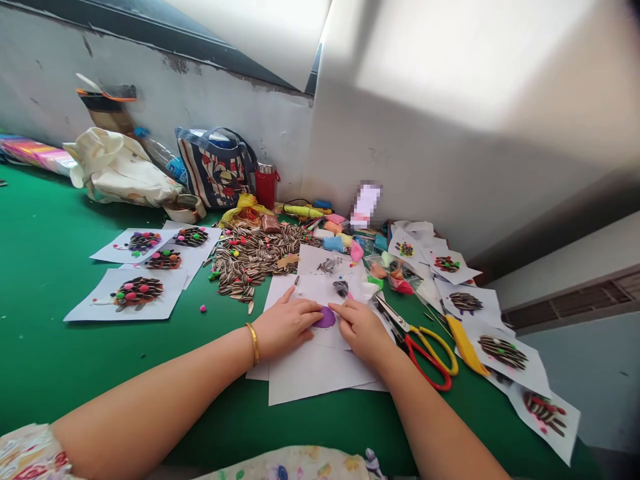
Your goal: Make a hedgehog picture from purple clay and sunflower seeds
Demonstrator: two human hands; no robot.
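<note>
Your open left hand (287, 327) and half-curled right hand (361, 331) meet at purple clay (326, 318).
Likely light, soft, easily dented; best held by its rim. Your right hand's grip is unclear.

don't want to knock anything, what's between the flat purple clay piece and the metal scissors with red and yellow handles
The right hand, over white paper, lies between the purple piece and the scissors, in the head view.
</note>
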